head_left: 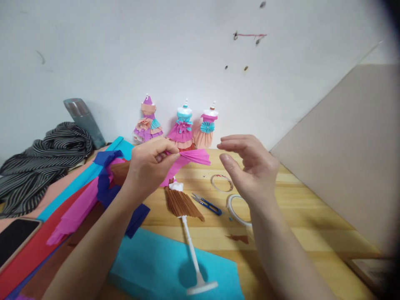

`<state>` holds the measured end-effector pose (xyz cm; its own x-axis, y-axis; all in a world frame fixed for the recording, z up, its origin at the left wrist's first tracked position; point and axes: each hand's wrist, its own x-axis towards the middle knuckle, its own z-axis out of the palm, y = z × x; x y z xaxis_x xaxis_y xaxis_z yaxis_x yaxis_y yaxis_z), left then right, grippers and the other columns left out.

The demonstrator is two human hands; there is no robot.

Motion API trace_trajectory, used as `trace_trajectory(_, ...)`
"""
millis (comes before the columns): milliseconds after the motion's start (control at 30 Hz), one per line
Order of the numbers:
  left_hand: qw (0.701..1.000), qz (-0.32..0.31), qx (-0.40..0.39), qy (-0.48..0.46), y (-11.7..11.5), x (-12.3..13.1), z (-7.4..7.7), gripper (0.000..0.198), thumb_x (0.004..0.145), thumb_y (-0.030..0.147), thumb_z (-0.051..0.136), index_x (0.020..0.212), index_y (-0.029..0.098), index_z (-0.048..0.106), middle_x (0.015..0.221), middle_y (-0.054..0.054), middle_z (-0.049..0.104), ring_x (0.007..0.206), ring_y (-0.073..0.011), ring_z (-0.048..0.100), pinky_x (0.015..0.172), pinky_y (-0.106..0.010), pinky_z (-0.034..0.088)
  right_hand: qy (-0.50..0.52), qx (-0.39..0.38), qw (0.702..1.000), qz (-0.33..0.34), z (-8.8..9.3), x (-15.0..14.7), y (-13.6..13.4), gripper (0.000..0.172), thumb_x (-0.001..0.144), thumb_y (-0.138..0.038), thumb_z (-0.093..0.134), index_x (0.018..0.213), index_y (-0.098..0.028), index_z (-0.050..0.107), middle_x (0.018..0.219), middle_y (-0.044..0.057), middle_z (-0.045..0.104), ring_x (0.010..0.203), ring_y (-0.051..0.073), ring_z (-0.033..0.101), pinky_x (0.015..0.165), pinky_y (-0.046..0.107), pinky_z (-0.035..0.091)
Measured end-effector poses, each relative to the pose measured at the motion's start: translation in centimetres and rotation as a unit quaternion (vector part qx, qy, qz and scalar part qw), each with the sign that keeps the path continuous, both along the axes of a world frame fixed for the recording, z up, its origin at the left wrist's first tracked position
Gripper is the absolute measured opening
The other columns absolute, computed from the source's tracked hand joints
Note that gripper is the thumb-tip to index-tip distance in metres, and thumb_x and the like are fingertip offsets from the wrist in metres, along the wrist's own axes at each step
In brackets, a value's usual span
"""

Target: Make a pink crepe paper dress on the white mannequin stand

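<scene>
One pink paper strip [196, 156] between the fingers [165, 146] of the left hand [146, 166]

The pink strip [196, 156] looks papery and matt, the tabletop [300, 204] wooden.

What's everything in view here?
Paper strip: one, pink, centre
Skirted stand: one, brown/white, centre
Dressed forms: three, multicoloured, back
Snips: one, blue, centre
Tape rolls: two, whitish, right
Scrap: one, brown, right
Sheet: one, turquoise, front
Papers: several, mixed, left
Phone: one, black, left
Cloth: one, black-striped, left
Bottle: one, grey, left
Object: one, unclear, lower right
Table: one, wooden, beneath
Wall: one, white, behind
Left hand: one, bare, pinching paper strip
Right hand: one, bare, open, right
</scene>
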<state>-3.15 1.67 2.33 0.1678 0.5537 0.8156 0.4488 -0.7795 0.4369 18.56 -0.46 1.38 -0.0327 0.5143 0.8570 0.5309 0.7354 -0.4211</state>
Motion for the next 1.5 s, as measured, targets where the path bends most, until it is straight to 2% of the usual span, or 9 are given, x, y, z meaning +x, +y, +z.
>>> trace_trajectory(133, 0.999, -0.039, 0.006, 0.016, -0.3, 0.3, 0.1, 0.017, 0.079, 0.007, 0.063, 0.065, 0.017, 0.063, 0.069, -0.001, 0.068, 0.067, -0.0135, 0.061, 0.060, -0.025, 0.044, -0.022, -0.065, 0.997, 0.042, 0.1, -0.6, -0.7, 0.036, 0.084, -0.033, 0.068, 0.118, -0.026, 0.061, 0.115, 0.008, 0.061, 0.092, 0.021, 0.066, 0.075, 0.037, 0.055)
trace_trajectory(267, 0.997, -0.066, -0.005, 0.032, -0.6, 0.7, 0.0, 0.016, 0.082, 0.008, 0.061, 0.068, 0.016, 0.063, 0.070, -0.001, 0.067, 0.068, -0.0130, 0.060, 0.063, -0.025, 0.044, -0.102, -0.024, 0.994, 0.021, 0.1, -1.6, -1.1, 0.049, 0.079, -0.043, 0.072, 0.122, -0.024, 0.060, 0.129, 0.014, 0.054, 0.121, 0.031, 0.053, 0.096, 0.050, 0.049)
trace_trajectory(400, 0.995, -0.089, -0.035, 0.044, -1.0, 1.2, -0.3, 0.015, 0.083, 0.009, 0.062, 0.068, 0.014, 0.064, 0.068, -0.001, 0.065, 0.065, -0.0110, 0.058, 0.060, -0.023, 0.043, -0.123, 0.015, 0.992, 0.030, -0.5, -2.6, -1.0, 0.035, 0.080, -0.028, 0.072, 0.113, -0.021, 0.063, 0.120, 0.014, 0.062, 0.123, 0.032, 0.052, 0.104, 0.053, 0.044)
trace_trajectory(533, 0.991, -0.111, -0.069, 0.032, -1.3, 1.5, -0.4, 0.014, 0.081, 0.008, 0.063, 0.069, 0.014, 0.064, 0.068, 0.000, 0.065, 0.063, -0.0096, 0.056, 0.058, -0.021, 0.043, -0.093, 0.019, 0.994, 0.046, -0.9, -3.0, -0.8, 0.017, 0.080, -0.012, 0.067, 0.094, -0.021, 0.066, 0.088, 0.007, 0.070, 0.109, 0.028, 0.062, 0.095, 0.048, 0.050)
trace_trajectory(633, 0.991, -0.105, -0.082, 0.023, -1.3, 1.3, -0.5, 0.013, 0.081, 0.009, 0.063, 0.070, 0.015, 0.066, 0.068, 0.000, 0.066, 0.064, -0.0107, 0.058, 0.058, -0.022, 0.043, -0.074, 0.013, 0.996, 0.051, -0.9, -3.1, -0.8, 0.012, 0.082, -0.010, 0.065, 0.085, -0.021, 0.066, 0.077, 0.004, 0.069, 0.099, 0.026, 0.066, 0.087, 0.044, 0.053)
trace_trajectory(967, 0.991, -0.099, -0.087, 0.006, -1.1, 1.2, -0.1, 0.011, 0.081, 0.015, 0.066, 0.070, 0.015, 0.068, 0.064, -0.002, 0.065, 0.061, -0.0129, 0.056, 0.054, -0.024, 0.041, -0.043, 0.000, 0.998, 0.037, -0.8, -2.6, -1.0, 0.011, 0.083, -0.010, 0.064, 0.079, -0.020, 0.062, 0.077, 0.004, 0.066, 0.094, 0.024, 0.065, 0.080, 0.038, 0.051)
trace_trajectory(1233, 0.992, -0.106, -0.062, -0.015, -0.9, 1.3, -0.4, 0.013, 0.081, 0.011, 0.066, 0.069, 0.016, 0.065, 0.070, -0.002, 0.066, 0.069, -0.0136, 0.059, 0.062, -0.026, 0.044, -0.145, 0.007, 0.989, 0.025, 0.0, -1.5, -0.7, 0.009, 0.090, -0.014, 0.057, 0.084, -0.020, 0.059, 0.075, 0.005, 0.063, 0.086, 0.024, 0.063, 0.071, 0.037, 0.049)
trace_trajectory(1367, 0.995, -0.083, -0.044, -0.025, -0.9, 1.5, -0.6, 0.015, 0.080, 0.010, 0.066, 0.067, 0.016, 0.064, 0.069, -0.001, 0.063, 0.072, -0.0140, 0.058, 0.064, -0.026, 0.043, -0.144, -0.006, 0.989, 0.020, 0.2, -1.3, -0.7, 0.005, 0.090, -0.016, 0.058, 0.089, -0.020, 0.061, 0.078, 0.005, 0.065, 0.083, 0.023, 0.061, 0.071, 0.037, 0.049)
trace_trajectory(1500, 0.997, -0.053, -0.038, -0.037, -0.9, 1.8, -0.9, 0.015, 0.078, 0.007, 0.068, 0.067, 0.016, 0.065, 0.069, 0.001, 0.058, 0.065, -0.0109, 0.051, 0.058, -0.025, 0.038, -0.105, -0.026, 0.994, -0.017, 0.1, -1.2, -0.8, 0.009, 0.087, -0.019, 0.063, 0.081, -0.022, 0.058, 0.076, 0.003, 0.063, 0.079, 0.021, 0.060, 0.070, 0.036, 0.048)
